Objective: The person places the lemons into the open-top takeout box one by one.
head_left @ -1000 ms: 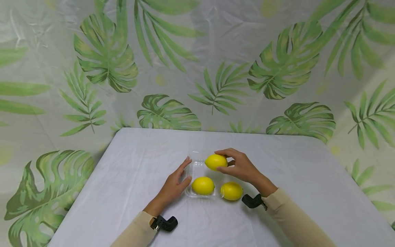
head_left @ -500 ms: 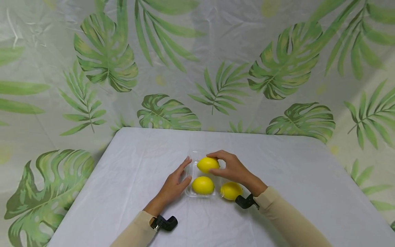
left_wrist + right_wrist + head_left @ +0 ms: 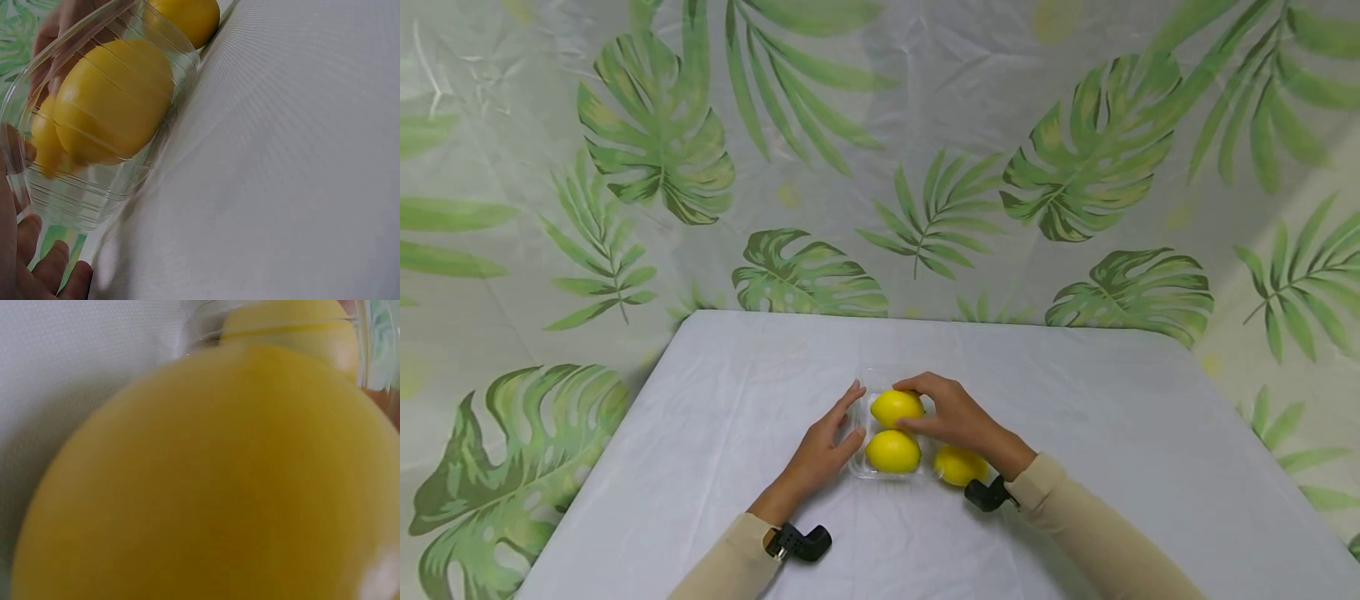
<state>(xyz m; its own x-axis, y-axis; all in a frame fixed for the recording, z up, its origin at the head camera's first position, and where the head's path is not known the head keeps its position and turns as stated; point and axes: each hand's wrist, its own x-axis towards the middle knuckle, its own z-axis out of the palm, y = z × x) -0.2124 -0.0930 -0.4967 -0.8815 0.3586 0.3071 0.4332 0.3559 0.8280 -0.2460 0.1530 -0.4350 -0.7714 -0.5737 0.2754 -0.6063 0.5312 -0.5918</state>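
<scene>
Head view: a clear plastic tray (image 3: 859,468) lies near the middle of the counter (image 3: 700,467), with two lemons in it and one outside.
Far lemon (image 3: 896,407): it sits in the far part of the tray, with the right hand (image 3: 951,417) curled round it from the right side, thumb and fingers on the fruit.
Near lemon (image 3: 892,451): it lies in the near part of the tray, just in front of the far one, and no hand holds it.
Third lemon (image 3: 957,465): it rests on the counter just right of the tray, under the right wrist; the right wrist view shows it large and blurred.
Left hand (image 3: 820,450): its fingers are straight and lie flat against the tray's left wall, steadying it and gripping nothing; the left wrist view shows fingertips at that clear wall.
Step in hand: as I judge it, setting the far lemon down into the tray.
Next move: it likely calls for the right hand's fingers to let go and rise without knocking the tray, then reach the third lemon; little room seems left in the tray.
Surroundings: a leaf-print sheet (image 3: 655,150) hangs behind the counter.
</scene>
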